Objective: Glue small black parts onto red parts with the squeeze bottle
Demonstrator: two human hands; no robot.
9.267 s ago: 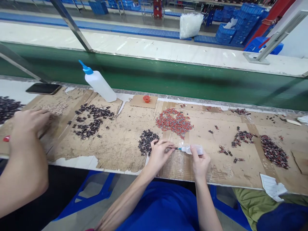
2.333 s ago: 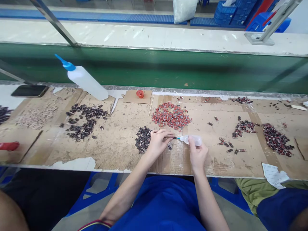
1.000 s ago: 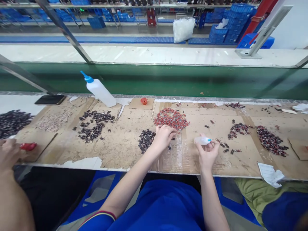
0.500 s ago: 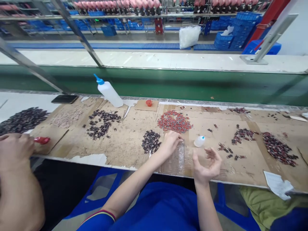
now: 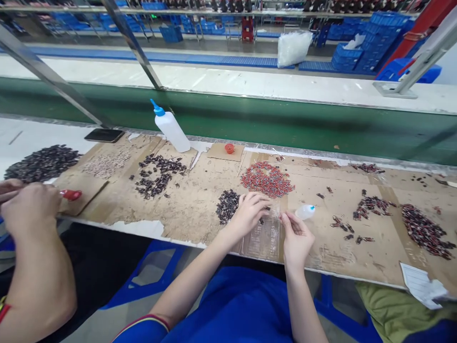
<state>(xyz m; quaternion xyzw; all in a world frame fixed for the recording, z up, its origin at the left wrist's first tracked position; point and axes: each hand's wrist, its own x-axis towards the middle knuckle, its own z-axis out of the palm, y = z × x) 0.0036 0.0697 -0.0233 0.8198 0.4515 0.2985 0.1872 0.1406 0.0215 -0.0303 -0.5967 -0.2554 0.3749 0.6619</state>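
My left hand (image 5: 249, 213) lies palm down beside a pile of small black parts (image 5: 227, 206), its fingers curled. A small black part (image 5: 267, 208) shows at its fingertips; the thumb is mostly hidden. To its right, my right hand (image 5: 298, 237) is closed in a pinch, thumb against forefinger. A tiny reddish piece (image 5: 280, 216) shows at the tip of that pinch. Beyond both hands spreads a heap of small red parts (image 5: 267, 179). A small white bottle with a blue tip (image 5: 305, 211) lies just behind my right hand.
Cardboard (image 5: 193, 205) covers the bench. On the right lie piles of red-and-black pieces (image 5: 424, 231) and a paper slip (image 5: 421, 283). A large blue-capped bottle (image 5: 173, 131) and a red cap (image 5: 229, 148) stand at the back. A co-worker's hands (image 5: 32, 207) work at far left.
My right hand has gone from loosely spread fingers to a pinch, moving left toward my left hand. The left hand's fingers have shifted slightly. The whole view has tilted down.
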